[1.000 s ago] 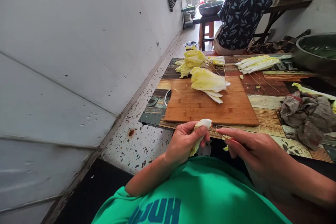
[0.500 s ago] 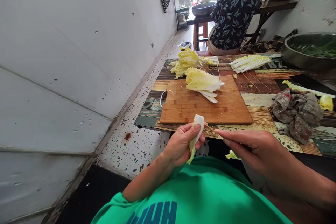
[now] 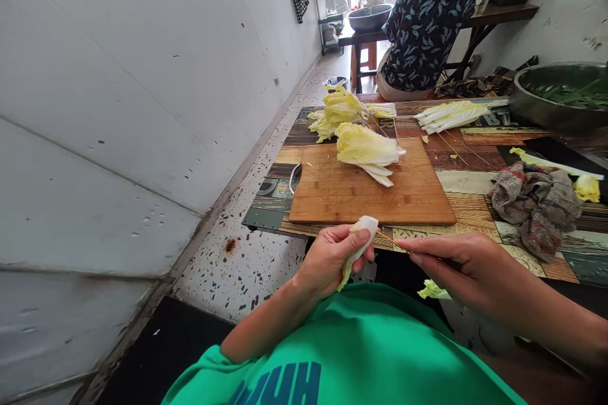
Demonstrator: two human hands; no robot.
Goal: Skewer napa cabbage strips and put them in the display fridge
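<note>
My left hand (image 3: 335, 259) is closed around a napa cabbage leaf (image 3: 365, 237), its white stem end up and its yellow frill hanging below my fingers. Between thumb and fingers, my right hand (image 3: 456, 259) pinches a thin wooden skewer (image 3: 386, 236). The skewer's tip points at the leaf's stem, close beside it; whether it has pierced the leaf I cannot tell. Below my right hand a yellow leaf end (image 3: 433, 290) shows, partly hidden by that hand. More cabbage leaves (image 3: 368, 150) lie piled on the wooden cutting board (image 3: 327, 199) just beyond my hands.
Skewered cabbage leaves (image 3: 451, 115) lie at the table's far side, near another yellow pile (image 3: 339, 111). A crumpled cloth (image 3: 534, 202) is on the right, below a metal bowl of greens (image 3: 560, 95). A person (image 3: 427, 25) sits beyond the table. A wall (image 3: 118, 107) runs along the left.
The leaf in my left hand has tilted, its stem end leaning further right. My right hand has shifted slightly right with the skewer, and the leaf end below it has moved right too.
</note>
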